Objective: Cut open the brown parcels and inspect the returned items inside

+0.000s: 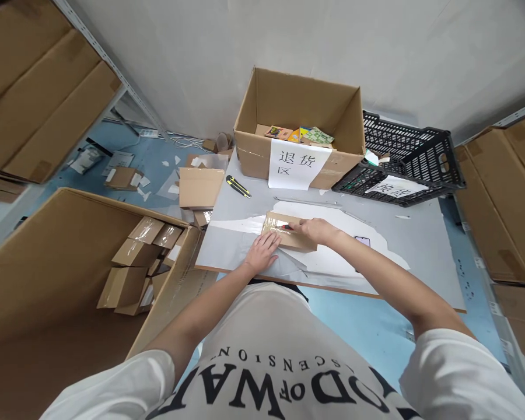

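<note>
A small taped cardboard box point(304, 240) lies on the table in front of me. My left hand point(263, 251) rests against its near left corner, fingers spread and pressing on it. Above the box, my right hand point(315, 230) is closed around a box cutter point(284, 227) with a red and dark body. Its tip is at the clear tape on the box's top; how deep the blade sits I cannot tell. White paper point(341, 256) lies beneath the box. A yellow and black utility knife point(238, 186) lies apart, farther back on the left.
An open carton point(254, 153) with colourful packs stands at the table's back, beside a black plastic crate point(420, 157). A phone point(362, 241) lies under my right forearm. On the left is a large carton point(70, 233) holding small boxes; scraps litter the floor.
</note>
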{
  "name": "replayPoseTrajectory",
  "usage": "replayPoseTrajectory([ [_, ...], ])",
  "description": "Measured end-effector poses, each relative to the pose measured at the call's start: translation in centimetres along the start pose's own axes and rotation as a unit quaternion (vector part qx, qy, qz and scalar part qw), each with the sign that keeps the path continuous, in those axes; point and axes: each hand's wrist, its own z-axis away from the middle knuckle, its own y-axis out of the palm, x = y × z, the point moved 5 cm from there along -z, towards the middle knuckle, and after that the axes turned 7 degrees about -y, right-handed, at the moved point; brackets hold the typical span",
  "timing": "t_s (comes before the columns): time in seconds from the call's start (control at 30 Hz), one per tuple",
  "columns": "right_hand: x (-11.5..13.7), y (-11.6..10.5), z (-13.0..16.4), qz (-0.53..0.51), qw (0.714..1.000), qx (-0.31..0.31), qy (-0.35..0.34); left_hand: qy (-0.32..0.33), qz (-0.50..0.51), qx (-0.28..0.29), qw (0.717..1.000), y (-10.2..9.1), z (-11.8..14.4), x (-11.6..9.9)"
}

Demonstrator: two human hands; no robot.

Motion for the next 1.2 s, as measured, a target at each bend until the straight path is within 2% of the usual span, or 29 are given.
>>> replayPoseTrajectory([
  [0.2,-1.6,0.7,3.1,-0.006,0.999,0.027,0.034,-0.003,0.0,-0.003,1.0,0.0,0.0,0.0],
  [0.4,-3.0,2.6,5.8,0.007,0.997,0.036,0.062,0.001,-0.007,-0.007,1.0,0.1,0.1,-0.1],
  [0.6,-5.0,4.7,8.2,0.003,0.997,0.018,0.072,-0.011,-0.02,0.003,1.0,0.2,0.0,-0.5],
  [0.73,-7.5,7.1,10.5,0.0,0.995,0.018,0.097,-0.021,-0.024,0.002,1.0,0.2,-0.2,-0.5],
  [0.87,-8.9,10.9,14.8,-0.047,0.988,0.03,0.146,-0.026,-0.02,-0.008,0.999,0.1,-0.3,-0.4],
  [0.97,-7.8,13.0,16.9,-0.1,0.983,-0.03,0.153,-0.02,-0.022,-0.015,0.999,0.1,-0.4,-0.3],
  [1.07,-5.9,14.7,16.9,-0.165,0.967,-0.091,0.171,-0.019,-0.031,-0.021,0.999,-0.2,-0.5,-0.4],
  [1.13,-4.9,15.6,15.9,-0.228,0.945,-0.155,0.176,-0.015,-0.033,-0.021,0.999,-0.5,-0.7,-0.4],
  [1.2,-4.2,16.4,14.8,-0.317,0.902,-0.231,0.181,-0.013,-0.027,-0.019,0.999,-0.8,-0.9,-0.4],
])
